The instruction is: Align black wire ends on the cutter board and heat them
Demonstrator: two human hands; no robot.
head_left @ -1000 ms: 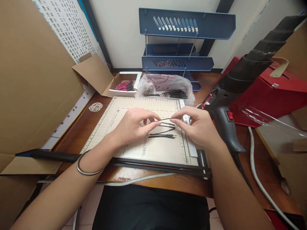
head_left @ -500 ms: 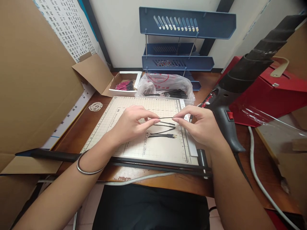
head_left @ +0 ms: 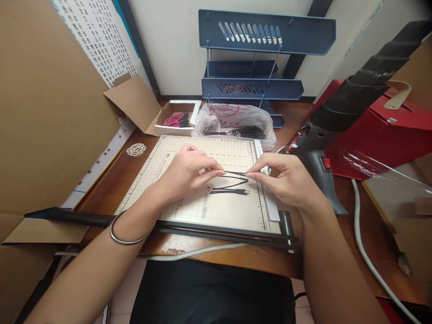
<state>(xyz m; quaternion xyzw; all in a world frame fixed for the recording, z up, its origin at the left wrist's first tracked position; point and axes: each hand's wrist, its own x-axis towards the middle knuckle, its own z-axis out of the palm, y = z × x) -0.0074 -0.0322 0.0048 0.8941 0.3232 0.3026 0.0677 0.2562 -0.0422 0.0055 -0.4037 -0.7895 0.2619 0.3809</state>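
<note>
A thin black wire (head_left: 235, 173) goes across the gap between the two hands, over the pale board (head_left: 236, 211). I cannot tell if it touches the board. Its long way runs side to side, much like the board's far edge, and it sits closer to the right edge than to the left one. The left hand (head_left: 189, 171) pinches its left part with thumb and finger. The right hand (head_left: 286, 178) pinches its right part, by the board's right edge. No hand is nearer, as both are on it: the wire is to the right of the left hand and to the left of the right hand. More black wires (head_left: 232, 185) lie toward the board's near edge, and a small bunch (head_left: 231, 192) with gold tips is closest to that edge.
</note>
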